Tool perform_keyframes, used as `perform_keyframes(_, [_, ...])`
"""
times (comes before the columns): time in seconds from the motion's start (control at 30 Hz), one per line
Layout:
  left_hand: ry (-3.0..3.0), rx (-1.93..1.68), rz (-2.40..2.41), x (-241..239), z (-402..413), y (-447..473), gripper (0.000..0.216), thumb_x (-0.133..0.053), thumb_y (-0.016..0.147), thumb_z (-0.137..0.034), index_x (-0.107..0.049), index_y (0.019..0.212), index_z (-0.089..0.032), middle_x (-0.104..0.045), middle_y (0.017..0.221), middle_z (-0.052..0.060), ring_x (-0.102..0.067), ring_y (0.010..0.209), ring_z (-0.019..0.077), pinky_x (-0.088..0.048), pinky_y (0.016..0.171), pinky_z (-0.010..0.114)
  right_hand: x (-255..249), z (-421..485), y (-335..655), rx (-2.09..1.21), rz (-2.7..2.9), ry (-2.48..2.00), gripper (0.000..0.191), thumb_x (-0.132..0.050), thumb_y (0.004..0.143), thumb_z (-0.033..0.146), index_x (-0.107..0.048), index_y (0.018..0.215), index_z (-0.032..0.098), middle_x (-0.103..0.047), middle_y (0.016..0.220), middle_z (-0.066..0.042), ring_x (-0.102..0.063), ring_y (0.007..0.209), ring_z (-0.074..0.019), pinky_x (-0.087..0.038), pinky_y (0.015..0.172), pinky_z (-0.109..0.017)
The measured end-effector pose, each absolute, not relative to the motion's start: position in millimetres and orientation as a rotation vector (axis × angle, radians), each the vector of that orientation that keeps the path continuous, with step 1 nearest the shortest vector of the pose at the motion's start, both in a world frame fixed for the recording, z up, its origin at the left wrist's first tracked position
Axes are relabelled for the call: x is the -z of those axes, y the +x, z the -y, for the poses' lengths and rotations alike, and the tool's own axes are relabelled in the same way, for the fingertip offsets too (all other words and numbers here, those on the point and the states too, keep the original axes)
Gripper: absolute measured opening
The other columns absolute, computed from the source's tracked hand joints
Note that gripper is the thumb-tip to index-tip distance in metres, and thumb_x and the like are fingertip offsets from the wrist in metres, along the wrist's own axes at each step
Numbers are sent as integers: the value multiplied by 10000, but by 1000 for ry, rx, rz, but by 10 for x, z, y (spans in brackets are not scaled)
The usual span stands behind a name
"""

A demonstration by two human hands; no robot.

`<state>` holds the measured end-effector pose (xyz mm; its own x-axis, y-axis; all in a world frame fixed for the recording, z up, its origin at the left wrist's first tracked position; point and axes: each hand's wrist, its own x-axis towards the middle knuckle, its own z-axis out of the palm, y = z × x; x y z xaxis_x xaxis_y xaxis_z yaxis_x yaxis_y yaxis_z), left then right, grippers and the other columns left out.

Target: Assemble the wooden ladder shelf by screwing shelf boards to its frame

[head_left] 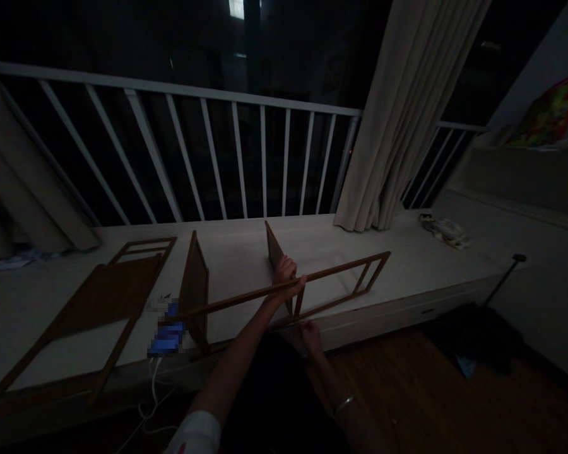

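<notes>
a wooden rack is being held on its side on a white ledge, in front of the person's body, with its two boards being kept on edge and one long rail being raised above the other. the upper rail is being gripped near the middle of the rack by the left hand, whose fingers are being closed around the wood close to the inner board. the left arm is being stretched forward and across, with its wrist being passed under the rail and a white sleeve being worn near the elbow. the right hand is being held lower and nearer the body, just beside the lower rail, with its fingers being curled inward; whether anything is being pinched there cannot be told in the dim light. the right forearm is being angled up and inward, and a bracelet is being worn on it. to the left, a second wooden piece is being supported flat by the ledge, and a blue item is being blurred beside the rack, above a white cable.
</notes>
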<state>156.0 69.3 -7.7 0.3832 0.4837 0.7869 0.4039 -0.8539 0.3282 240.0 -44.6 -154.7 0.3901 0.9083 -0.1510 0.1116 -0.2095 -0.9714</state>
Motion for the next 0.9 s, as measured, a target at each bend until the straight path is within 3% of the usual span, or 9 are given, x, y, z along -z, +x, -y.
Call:
perform_keyframes(0.13, [2536, -1503, -809, 91, -704, 1569, 244, -490, 670, -369, -317, 597, -214, -367, 635, -4, -409, 714, 174, -311, 906, 442, 1507, 444, 2397, -808, 1022, -1772, 143, -517, 735, 300, -604, 783, 197, -635, 711, -63, -577, 720, -204, -374, 591, -273])
perform_keyframes(0.33, [2534, -1516, -806, 63, -677, 1560, 231, -498, 672, -358, -333, 593, -214, -378, 647, 4, -412, 742, 182, -328, 888, 435, 1522, 477, 2373, -483, 1428, -1986, 249, -484, 760, 242, -575, 991, 226, -645, 722, -74, -585, 711, -209, -357, 650, -294])
perform_keyframes(0.53, [2525, -1526, -827, 87, -682, 1580, 230, -498, 671, -353, -330, 595, -216, -372, 637, -6, -410, 711, 174, -318, 893, 433, 1608, 496, 2407, -515, 1394, -1792, 210, -443, 784, 317, -591, 869, 196, -645, 809, -81, -584, 767, -203, -372, 688, -271])
perform_keyframes(0.9, [2528, -1522, -835, 69, -674, 1572, 229, -483, 687, -366, -341, 591, -215, -380, 636, -1, -410, 712, 176, -334, 858, 428, 1817, 479, 2393, -732, 1176, -1562, 426, -351, 786, 513, -603, 811, 170, -631, 728, -57, -557, 639, -176, -407, 620, -267])
